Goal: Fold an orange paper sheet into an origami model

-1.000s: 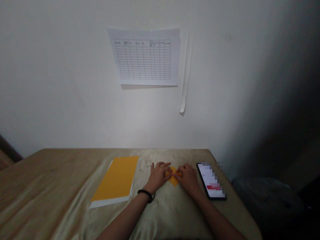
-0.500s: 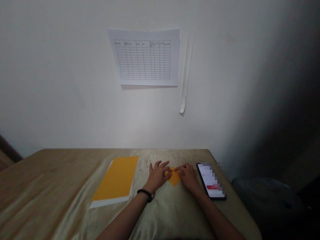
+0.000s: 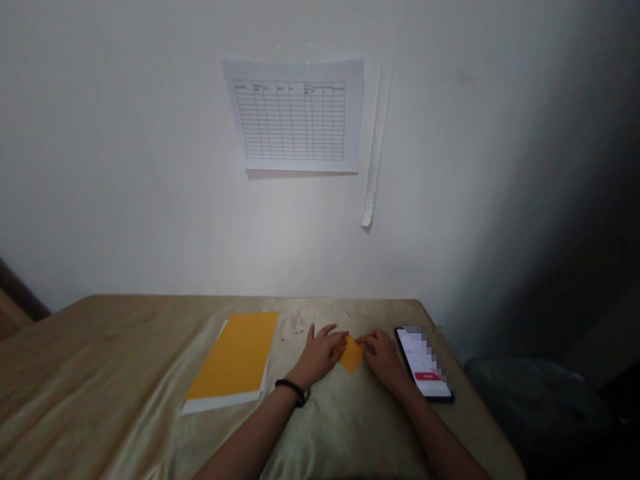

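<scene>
A small piece of folded orange-yellow paper lies on the cloth between my hands, its pointed end towards me. My left hand grips its left side with thumb and forefinger, the other fingers raised and spread. At the right upper side of the paper, my right hand pinches it with curled fingers. My fingers cover both side edges of the paper, so the folds there are hidden. A black band circles my left wrist.
Left of my hands lies a stack of orange sheets over white paper. A phone with a lit screen rests close to my right hand. The cloth-covered table meets a wall bearing a printed chart.
My left fingers have come down and forward onto the paper's upper left edge. My right hand has shifted slightly right, still at the paper. The view has turned a little.
</scene>
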A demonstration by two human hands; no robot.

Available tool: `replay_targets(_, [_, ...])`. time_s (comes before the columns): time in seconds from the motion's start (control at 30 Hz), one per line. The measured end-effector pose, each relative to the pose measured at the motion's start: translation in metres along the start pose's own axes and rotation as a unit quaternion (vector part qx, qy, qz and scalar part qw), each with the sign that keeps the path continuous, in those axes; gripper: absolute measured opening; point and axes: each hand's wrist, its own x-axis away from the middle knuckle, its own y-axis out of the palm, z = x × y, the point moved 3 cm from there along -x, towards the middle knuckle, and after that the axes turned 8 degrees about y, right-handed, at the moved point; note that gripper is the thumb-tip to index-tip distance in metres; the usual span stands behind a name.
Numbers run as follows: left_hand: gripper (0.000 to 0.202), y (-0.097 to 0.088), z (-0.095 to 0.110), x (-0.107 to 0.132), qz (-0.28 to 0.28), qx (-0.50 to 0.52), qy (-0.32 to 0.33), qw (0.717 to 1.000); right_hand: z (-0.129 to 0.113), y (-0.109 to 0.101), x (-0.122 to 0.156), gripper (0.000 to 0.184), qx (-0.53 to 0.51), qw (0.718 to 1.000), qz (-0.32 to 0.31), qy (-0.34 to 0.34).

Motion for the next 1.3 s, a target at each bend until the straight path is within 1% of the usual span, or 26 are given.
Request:
replay_targets(0.07, [0.030,-0.001,0.001,-0.001,0.001,0.004,0.006,1.000,-0.004,-0.003,0.004,0.028,-0.001,1.000,0.013,-0.007])
replay_targets(0.17, [0.029,-0.006,0.002,0.000,0.001,0.004,0.013,1.000,-0.007,-0.005,0.006,0.036,0.014,1.000,0.022,0.001])
replay_targets(0.27, [0.026,-0.012,0.002,0.002,-0.001,-0.001,0.016,1.000,-0.004,-0.002,0.003,0.040,0.029,0.999,0.034,0.015])
replay_targets(0.37, [0.021,-0.018,0.003,0.004,0.011,-0.011,0.022,1.000,0.001,-0.002,-0.002,0.045,0.042,0.996,0.075,0.038])
replay_targets(0.43, [0.019,-0.019,0.004,0.005,0.019,-0.020,0.029,0.999,0.002,-0.003,-0.004,0.045,0.050,0.993,0.098,0.044])
replay_targets(0.5, [0.018,-0.017,0.003,0.005,0.025,-0.033,0.032,0.999,-0.001,-0.005,-0.004,0.040,0.049,0.993,0.103,0.034])
replay_targets(0.6, [0.018,-0.012,0.003,0.005,0.030,-0.047,0.034,0.998,-0.007,-0.006,-0.002,0.022,0.031,0.996,0.084,0.005])
replay_targets(0.67, [0.017,-0.008,0.003,0.006,0.030,-0.045,0.041,0.998,-0.011,-0.006,-0.001,0.014,0.010,0.998,0.059,-0.012])
replay_targets(0.73, [0.014,-0.006,0.003,0.006,0.033,-0.039,0.043,0.998,-0.012,-0.006,-0.001,0.013,-0.012,0.999,0.035,-0.023])
replay_targets(0.8, [0.013,-0.004,0.004,0.005,0.037,-0.030,0.031,0.998,-0.012,-0.005,-0.001,0.013,-0.030,0.999,0.024,-0.029])
replay_targets(0.9, [0.018,-0.002,0.004,0.003,0.046,-0.017,-0.012,0.999,-0.012,-0.006,-0.001,0.013,-0.041,0.999,0.026,-0.025])
replay_targets(0.97, [0.016,-0.002,0.004,0.002,0.051,-0.012,-0.034,0.998,-0.012,-0.006,0.000,0.014,-0.042,0.999,0.027,-0.023])
replay_targets(1.1, [0.011,-0.004,0.004,0.002,0.056,-0.025,-0.051,0.997,-0.011,-0.003,0.000,0.015,-0.049,0.998,0.016,-0.029])
replay_targets(1.23, [0.019,-0.008,0.005,0.004,0.055,-0.030,-0.063,0.996,-0.010,-0.001,0.000,0.015,-0.049,0.998,0.015,-0.025])
replay_targets(1.3, [0.020,-0.009,0.005,0.004,0.054,-0.026,-0.066,0.996,-0.011,-0.001,-0.001,0.015,-0.039,0.999,0.019,-0.024])
